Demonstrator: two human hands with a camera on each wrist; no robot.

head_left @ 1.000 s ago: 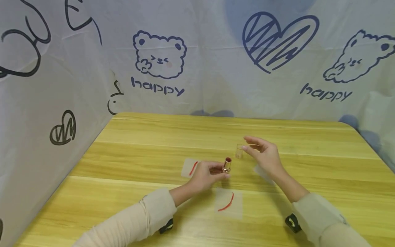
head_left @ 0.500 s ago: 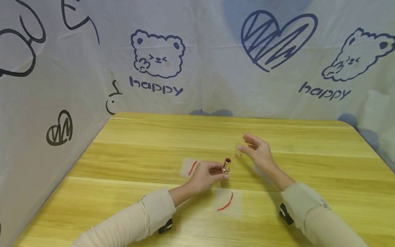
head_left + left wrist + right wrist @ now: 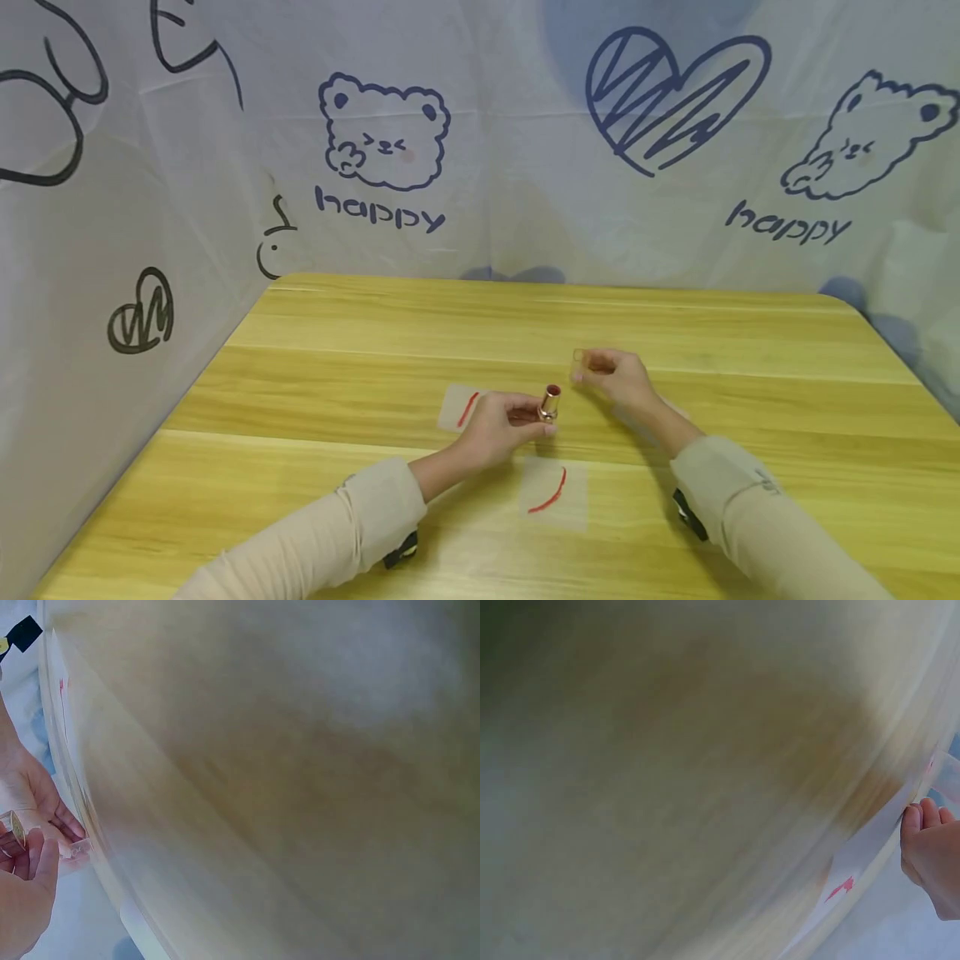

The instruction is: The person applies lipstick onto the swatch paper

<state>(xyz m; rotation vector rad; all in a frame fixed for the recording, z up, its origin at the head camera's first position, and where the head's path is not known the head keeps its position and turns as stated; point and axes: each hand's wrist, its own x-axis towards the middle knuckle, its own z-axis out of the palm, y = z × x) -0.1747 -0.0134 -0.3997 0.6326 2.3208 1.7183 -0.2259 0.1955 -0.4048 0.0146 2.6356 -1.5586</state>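
Note:
My left hand (image 3: 495, 427) pinches a shiny rose-gold lipstick tube (image 3: 551, 403) upright between thumb and fingers, its dark red top facing up. Behind and to the right of it, a small clear rectangular cap (image 3: 578, 357) stands on the table. My right hand (image 3: 618, 379) has its thumb and fingertips around the cap's right side, hiding part of it. In the left wrist view the clear cap (image 3: 77, 849) shows beyond the left hand (image 3: 26, 915). At the right wrist view's edge, the right hand (image 3: 934, 851) lies close to the see-through cap (image 3: 949, 776).
On the wood-grain table (image 3: 337, 325) lies a pale paper square (image 3: 555, 496) with a curved red stroke, in front of the left hand. Another marked paper (image 3: 453, 407) sits partly behind that hand. A third pale piece is mostly under the right forearm. A printed cloth (image 3: 517, 167) hangs behind.
The right hand has moved left and lowered, and its spread fingers have come together on the clear cap. The left hand and the lipstick tube have stayed nearly in place.

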